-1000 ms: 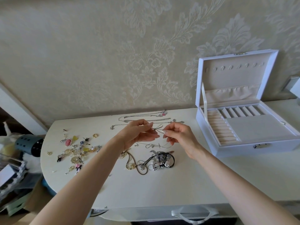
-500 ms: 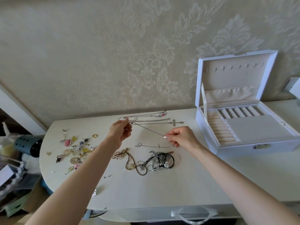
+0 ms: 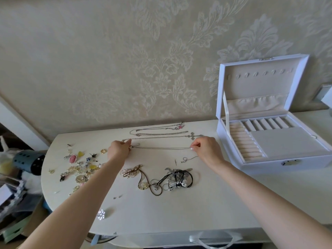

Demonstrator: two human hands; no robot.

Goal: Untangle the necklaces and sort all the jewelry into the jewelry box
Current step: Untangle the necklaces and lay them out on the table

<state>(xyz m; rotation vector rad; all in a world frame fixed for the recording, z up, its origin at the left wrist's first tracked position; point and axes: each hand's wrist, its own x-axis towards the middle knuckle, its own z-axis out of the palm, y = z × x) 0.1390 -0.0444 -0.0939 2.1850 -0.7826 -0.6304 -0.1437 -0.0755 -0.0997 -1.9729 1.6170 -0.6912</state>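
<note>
Both hands have pulled apart. The left hand point(image 3: 118, 150) and right hand point(image 3: 204, 148) each pinch an end of the thin chain point(image 3: 161, 147), stretched sideways mid-frame, just below the cross necklace point(image 3: 192, 136).

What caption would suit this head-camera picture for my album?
Left hand and right hand pinch a thin silver chain taut over the white table, near the open white jewelry box.

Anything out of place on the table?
Snowflake brooch lies alone near the front edge of the table, far from the trinket pile; the left arm could knock it off. Left hand and right hand pinch a chain; nothing else odd.
</note>
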